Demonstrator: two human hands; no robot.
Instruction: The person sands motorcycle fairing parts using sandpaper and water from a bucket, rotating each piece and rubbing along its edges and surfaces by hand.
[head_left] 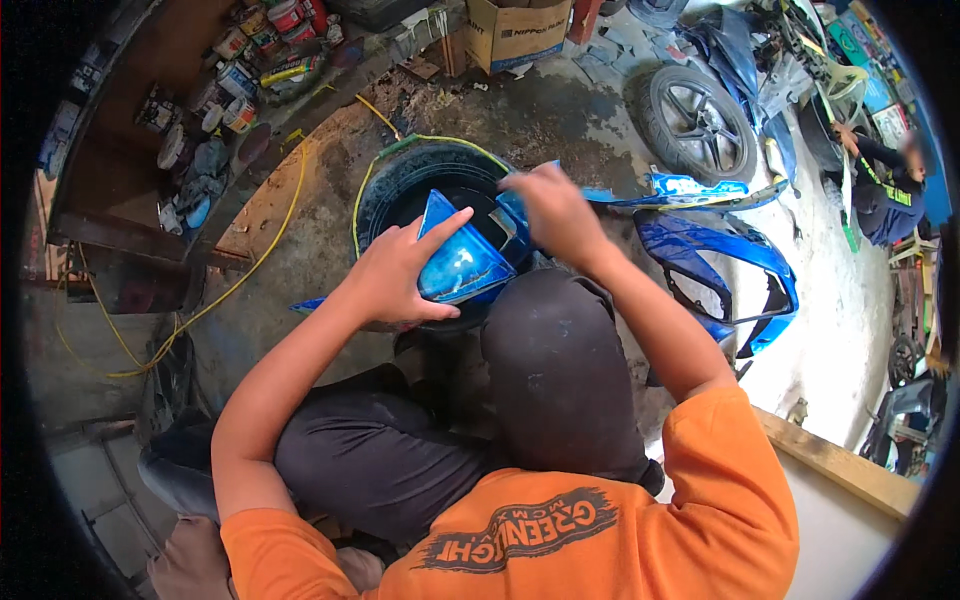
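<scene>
My left hand (395,270) grips a glossy blue plastic body panel (462,262) from its left side, thumb along the upper face and fingers at the lower edge. The panel is tilted over a round black tub (375,190) with dark water in it. At the panel's right part, my right hand (555,215) is curled and slightly blurred. Its fingers are bent inward near the blue edge, and what they hold, if anything, is hidden.
Large blue motorcycle fairings (690,250) lie on the right, below a spoked wheel (697,122). A yellow hose (285,225) curves along the left. Cans (238,80) crowd the shelf at upper left. A cardboard box (515,35) stands behind. Another person (890,195) crouches far right.
</scene>
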